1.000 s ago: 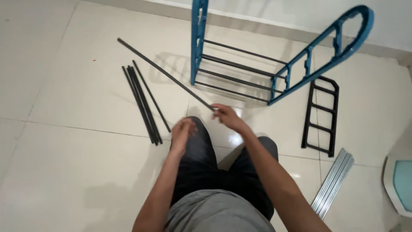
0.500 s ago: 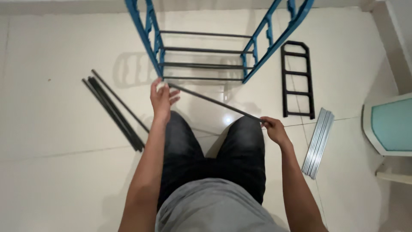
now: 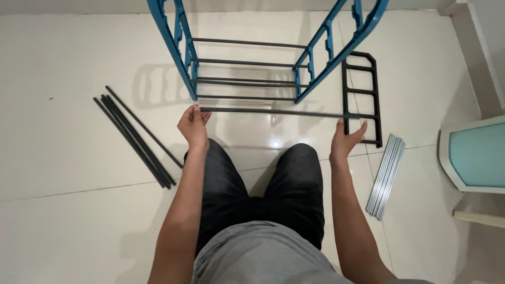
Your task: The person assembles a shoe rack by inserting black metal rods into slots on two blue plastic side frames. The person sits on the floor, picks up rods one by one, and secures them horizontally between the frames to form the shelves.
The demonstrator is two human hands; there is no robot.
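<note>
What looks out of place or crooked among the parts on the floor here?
Nothing looks damaged. The blue rack frame stands tilted, with one side splayed wider. The left hand and right hand hold a black rod level. Spare black rods and silver rods lie loose.

Blue rack frame [image 3: 181, 58] blocks ahead; bare floor [image 3: 68, 58] lies open leftward

Blue rack frame [image 3: 179, 47]; black rods [image 3: 134, 137]; silver rods [image 3: 386, 176]; cream tiled floor [image 3: 68, 63]; black side panel [image 3: 363, 94].
</note>
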